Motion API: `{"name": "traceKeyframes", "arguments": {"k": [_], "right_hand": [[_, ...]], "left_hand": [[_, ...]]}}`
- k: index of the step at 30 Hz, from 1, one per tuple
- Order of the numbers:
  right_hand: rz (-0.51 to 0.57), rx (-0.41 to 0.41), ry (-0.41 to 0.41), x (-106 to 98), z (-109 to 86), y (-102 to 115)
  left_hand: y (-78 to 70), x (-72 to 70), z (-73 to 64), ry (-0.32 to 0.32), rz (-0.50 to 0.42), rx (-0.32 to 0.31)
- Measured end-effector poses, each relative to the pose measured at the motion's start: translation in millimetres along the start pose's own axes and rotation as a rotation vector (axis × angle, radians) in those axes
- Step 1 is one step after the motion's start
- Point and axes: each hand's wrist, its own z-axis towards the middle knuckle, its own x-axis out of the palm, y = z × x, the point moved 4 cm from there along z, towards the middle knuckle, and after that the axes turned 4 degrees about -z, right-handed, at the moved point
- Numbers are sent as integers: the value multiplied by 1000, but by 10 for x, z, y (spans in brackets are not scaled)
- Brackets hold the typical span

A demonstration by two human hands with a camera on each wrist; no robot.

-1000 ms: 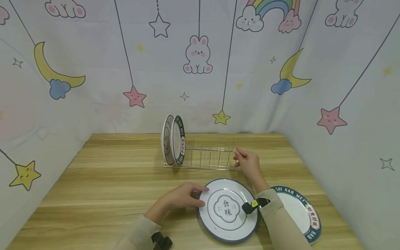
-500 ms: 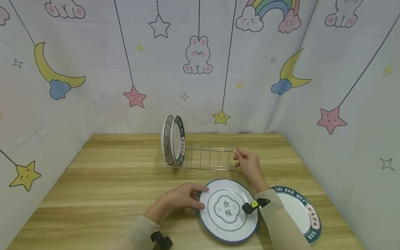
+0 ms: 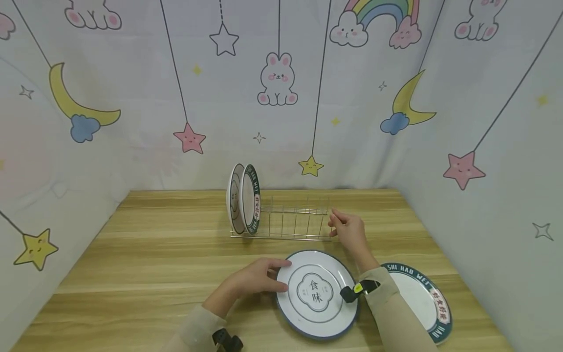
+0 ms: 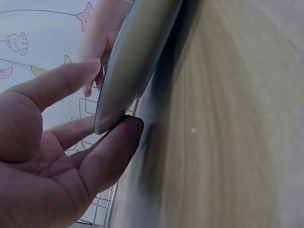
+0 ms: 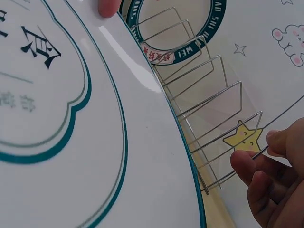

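A white plate with a thin blue rim and two dark characters is pinched at its left edge by my left hand. In the left wrist view the plate's underside tilts up off the wooden table, with the thumb on one face and fingers behind. My right hand pinches the right end wire of a metal plate rack, clearly seen in the right wrist view. At the rack's left end stand two upright plates: a line-patterned plate and a green-rimmed plate.
Another green-rimmed plate lies flat at the right, partly hidden by the right forearm. The rack's middle and right slots hold no plates. A patterned cloth walls the wooden table at the back and sides.
The blue-rimmed plate has shifted a little left in my left hand's grip, and its near edge now sits slightly higher in view. My right hand stays on the rack.
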Motion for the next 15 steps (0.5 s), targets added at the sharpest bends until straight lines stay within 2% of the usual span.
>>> {"name": "traceKeyframes", "arguments": {"k": [5,11,15], "right_hand": [[8,-17,-4,-5,-6,17],[2,-37,-10,-11,-2,22],[8,-47,-11,-11,8,14]], "left_hand": [[7,-57,-9,-108,47,13],[31,-135,-17,-180,-27,-16],[14,-172,-36,-196,-75,-35]]}}
